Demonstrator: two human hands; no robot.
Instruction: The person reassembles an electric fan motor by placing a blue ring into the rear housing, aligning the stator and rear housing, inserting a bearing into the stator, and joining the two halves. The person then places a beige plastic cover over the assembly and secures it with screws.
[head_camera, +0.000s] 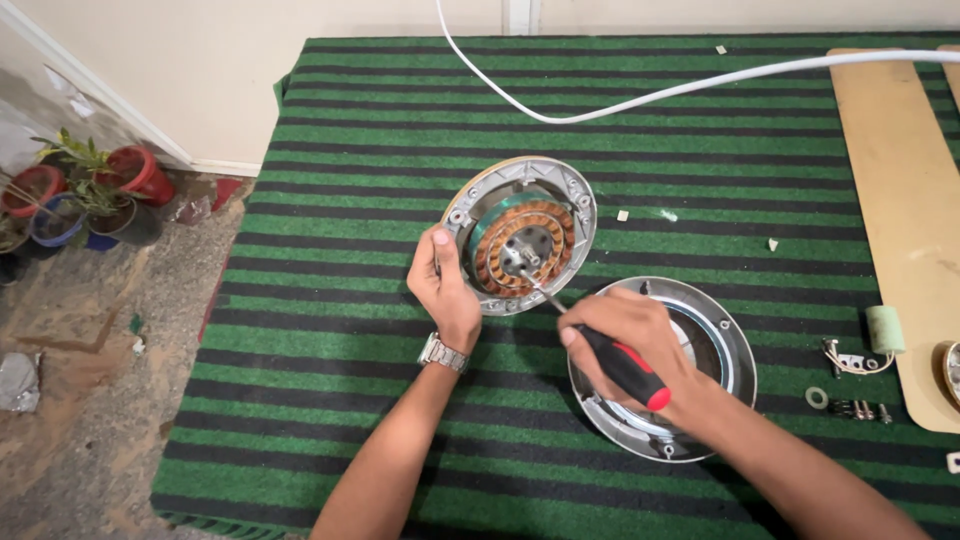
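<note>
On the worktop, green-and-black striped cloth, with a tan fan blade at the right edge and a white cable across the far side. Motor housing with copper windings sits mid-worktop, tilted up on its near edge; the empty cover shell lies just beside it on the right. Left hand grips the housing rim, thumb on top. Right hand is closed around a red-black screwdriver, tip at the housing centre. Loose screws near the blade.
</note>
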